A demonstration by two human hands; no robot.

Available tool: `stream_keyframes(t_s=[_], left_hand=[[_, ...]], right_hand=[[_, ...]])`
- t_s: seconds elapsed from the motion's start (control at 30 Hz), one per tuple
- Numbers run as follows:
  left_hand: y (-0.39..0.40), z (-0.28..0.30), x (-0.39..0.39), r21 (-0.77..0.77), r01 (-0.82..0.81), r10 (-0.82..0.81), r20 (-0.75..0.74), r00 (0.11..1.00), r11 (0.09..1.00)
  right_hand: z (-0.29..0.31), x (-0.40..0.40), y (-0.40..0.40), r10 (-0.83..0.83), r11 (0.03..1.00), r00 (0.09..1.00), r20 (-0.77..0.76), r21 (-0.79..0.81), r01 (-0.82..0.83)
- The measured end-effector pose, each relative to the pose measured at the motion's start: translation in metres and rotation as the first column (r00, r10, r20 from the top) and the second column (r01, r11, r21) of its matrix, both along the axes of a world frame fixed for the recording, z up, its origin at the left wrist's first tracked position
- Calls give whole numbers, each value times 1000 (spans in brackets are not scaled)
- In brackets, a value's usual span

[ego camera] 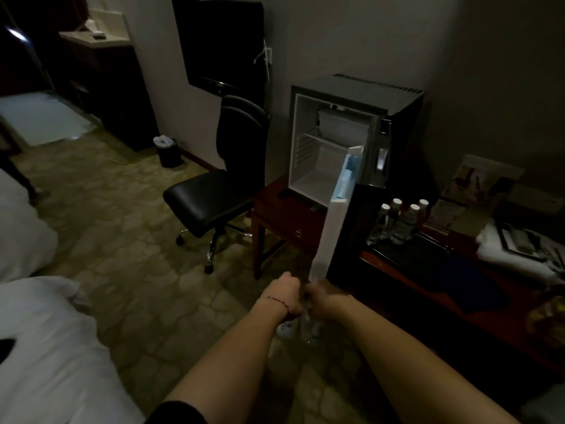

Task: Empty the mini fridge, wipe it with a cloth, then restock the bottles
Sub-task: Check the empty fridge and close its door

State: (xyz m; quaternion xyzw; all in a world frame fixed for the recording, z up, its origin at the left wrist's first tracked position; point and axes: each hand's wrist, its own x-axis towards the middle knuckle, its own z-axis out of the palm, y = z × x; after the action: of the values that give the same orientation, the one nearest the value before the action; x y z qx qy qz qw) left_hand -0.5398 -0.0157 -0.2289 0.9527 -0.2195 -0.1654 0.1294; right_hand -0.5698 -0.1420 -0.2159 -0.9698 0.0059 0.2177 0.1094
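Left hand [286, 296] and right hand [321, 301] meeting at six o'clock, fingers clenching round plastic bottles [301, 327]; mini fridge [336, 142] standing open at twelve, four bottles [400, 220] at two

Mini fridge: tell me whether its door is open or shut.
Open. The mini fridge door swings out, baring its white inside and wire shelf.

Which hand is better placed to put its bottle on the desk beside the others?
Likely the right hand: it holds a bottle nearest the desk, where four bottles stand. The left hand would have to cross over it.
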Motion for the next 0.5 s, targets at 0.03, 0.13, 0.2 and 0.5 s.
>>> stream_keyframes(t_s=[0.03, 0.13, 0.2, 0.5], left_hand=[[15, 2, 10, -3, -23, 23, 10, 1000, 1000], [59, 11, 51, -23, -53, 53, 30, 998, 998], [86, 17, 85, -30, -82, 83, 43, 996, 996], [220, 75, 273, -80, -274, 282, 130, 950, 958]], right_hand=[[4, 12, 17, 17, 1000, 1000, 6, -10, -17], [21, 56, 59, 63, 998, 997, 48, 7, -64], [34, 90, 81, 83, 996, 994, 78, 32, -86], [77, 306, 186, 254, 963, 948, 191, 40, -266]])
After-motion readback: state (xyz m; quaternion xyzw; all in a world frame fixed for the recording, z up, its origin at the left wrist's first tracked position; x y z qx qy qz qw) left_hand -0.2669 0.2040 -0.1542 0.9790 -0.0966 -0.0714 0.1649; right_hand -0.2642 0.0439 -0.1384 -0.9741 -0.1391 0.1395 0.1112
